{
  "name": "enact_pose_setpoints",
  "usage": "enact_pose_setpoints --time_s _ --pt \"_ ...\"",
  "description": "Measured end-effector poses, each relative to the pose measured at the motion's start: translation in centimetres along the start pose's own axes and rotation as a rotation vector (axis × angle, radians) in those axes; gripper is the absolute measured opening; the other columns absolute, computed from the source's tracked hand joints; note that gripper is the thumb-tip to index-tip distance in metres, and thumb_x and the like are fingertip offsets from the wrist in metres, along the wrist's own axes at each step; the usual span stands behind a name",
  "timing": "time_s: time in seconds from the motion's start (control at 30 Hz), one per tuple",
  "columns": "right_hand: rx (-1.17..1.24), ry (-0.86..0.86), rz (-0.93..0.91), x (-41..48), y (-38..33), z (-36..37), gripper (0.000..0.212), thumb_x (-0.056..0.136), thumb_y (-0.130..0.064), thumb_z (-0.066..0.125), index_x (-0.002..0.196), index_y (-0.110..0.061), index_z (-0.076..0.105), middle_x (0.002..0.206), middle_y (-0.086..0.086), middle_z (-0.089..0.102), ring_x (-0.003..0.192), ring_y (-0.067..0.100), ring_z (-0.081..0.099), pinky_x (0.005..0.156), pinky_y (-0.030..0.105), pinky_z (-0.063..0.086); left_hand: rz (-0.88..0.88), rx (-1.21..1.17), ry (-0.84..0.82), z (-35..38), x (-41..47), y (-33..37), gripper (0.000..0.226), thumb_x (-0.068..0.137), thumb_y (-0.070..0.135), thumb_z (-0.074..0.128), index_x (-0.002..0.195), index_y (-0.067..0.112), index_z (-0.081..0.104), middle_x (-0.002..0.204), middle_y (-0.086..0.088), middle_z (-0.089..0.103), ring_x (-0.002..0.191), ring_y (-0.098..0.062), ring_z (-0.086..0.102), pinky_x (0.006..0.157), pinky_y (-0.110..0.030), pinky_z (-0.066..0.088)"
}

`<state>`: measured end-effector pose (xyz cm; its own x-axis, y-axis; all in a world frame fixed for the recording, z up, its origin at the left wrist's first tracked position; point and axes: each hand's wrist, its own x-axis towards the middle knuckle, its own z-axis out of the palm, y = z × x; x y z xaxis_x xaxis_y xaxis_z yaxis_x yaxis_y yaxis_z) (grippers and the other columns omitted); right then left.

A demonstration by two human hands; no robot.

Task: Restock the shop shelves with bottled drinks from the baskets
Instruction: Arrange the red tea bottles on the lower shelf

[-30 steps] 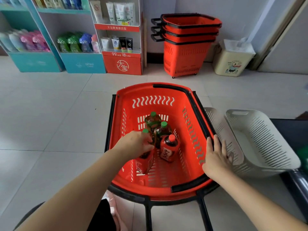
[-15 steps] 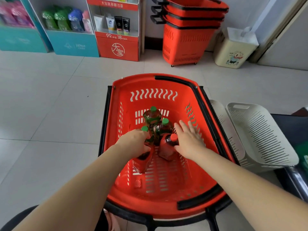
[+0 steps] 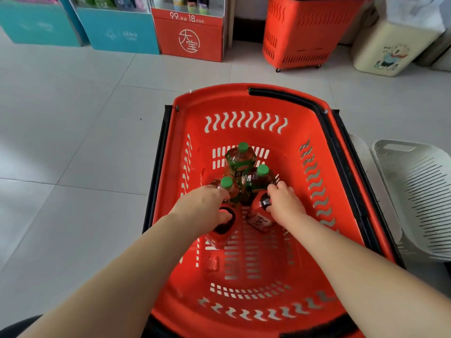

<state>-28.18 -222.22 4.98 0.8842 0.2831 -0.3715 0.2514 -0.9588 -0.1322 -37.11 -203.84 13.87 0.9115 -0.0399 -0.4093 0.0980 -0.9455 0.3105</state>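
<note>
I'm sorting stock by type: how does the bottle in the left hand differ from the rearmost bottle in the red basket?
The left hand grips the red-labelled bottle; no hand touches the rearmost bottle. The red-labelled bottle's cap is hidden; the rearmost bottle shows a green cap and green label. Both hold dark drink inside the basket.

The red basket (image 3: 246, 98) is moulded in smooth, glossy plastic, and the bottles (image 3: 240, 162) are formed of clear plastic. The floor (image 3: 73, 142) is laid with smooth, faintly glossy tiles; the white crate (image 3: 415, 191) is made of matt plastic.
</note>
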Motion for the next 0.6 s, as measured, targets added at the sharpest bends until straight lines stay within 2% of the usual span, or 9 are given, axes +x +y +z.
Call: enact_pose_setpoints --time_s 0.1,0.2,0.33,0.47,0.6 --pt "0.089 -0.056 0.01 -0.2 0.6 -0.3 0.03 0.086 -0.015 0.066 0.11 -0.013 0.047 0.121 0.007 0.041 0.1 0.031 0.056 0.078 0.036 0.044 0.003 -0.009 0.002 -0.1 0.1 0.3 0.051 0.091 0.042 0.056 0.138 0.026 0.043 0.132 0.0 0.051 0.117 -0.02 0.052 0.092 -0.037 0.05" --pt "0.112 -0.087 -0.007 -0.6 1.1 -0.9 0.024 0.083 -0.014 0.067 0.095 -0.019 0.046 0.112 0.004 0.042 0.087 0.025 0.053 0.072 0.031 0.04 0.041 -0.021 -0.006 -0.3 0.0 0.9 0.051 0.091 0.041 0.056 0.138 0.026 0.042 0.132 0.0 0.05 0.117 -0.019 0.051 0.094 -0.036 0.049" --pt "0.211 -0.022 -0.048 -2.0 0.9 -3.0 0.02 0.077 -0.009 0.069 0.088 -0.019 0.055 0.101 -0.002 0.043 0.089 0.022 0.054 0.068 0.029 0.041 0.138 -0.05 0.006 -1.1 -0.3 1.1 0.058 0.088 0.039 0.061 0.14 0.025 0.04 0.135 0.001 0.049 0.119 -0.017 0.05 0.095 -0.029 0.044" --pt "0.319 0.04 -0.1 -5.4 0.4 -7.7 0.028 0.067 -0.014 0.081 0.084 -0.022 0.06 0.097 -0.003 0.047 0.089 0.017 0.05 0.07 0.027 0.037 0.208 -0.085 -0.019 -1.4 -0.7 1.8 0.09 0.078 0.043 0.072 0.149 0.025 0.018 0.146 -0.001 0.037 0.13 -0.019 0.04 0.103 -0.031 0.038" --pt "0.416 0.062 -0.2 -10.4 -0.1 -13.1 0.029 0.064 -0.014 0.081 0.081 -0.026 0.061 0.096 -0.003 0.05 0.09 0.014 0.05 0.074 0.026 0.036 0.293 -0.126 0.01 -1.4 -1.2 3.5 0.119 0.066 0.05 0.079 0.15 0.026 -0.001 0.154 -0.001 0.024 0.138 -0.02 0.028 0.111 -0.031 0.029"
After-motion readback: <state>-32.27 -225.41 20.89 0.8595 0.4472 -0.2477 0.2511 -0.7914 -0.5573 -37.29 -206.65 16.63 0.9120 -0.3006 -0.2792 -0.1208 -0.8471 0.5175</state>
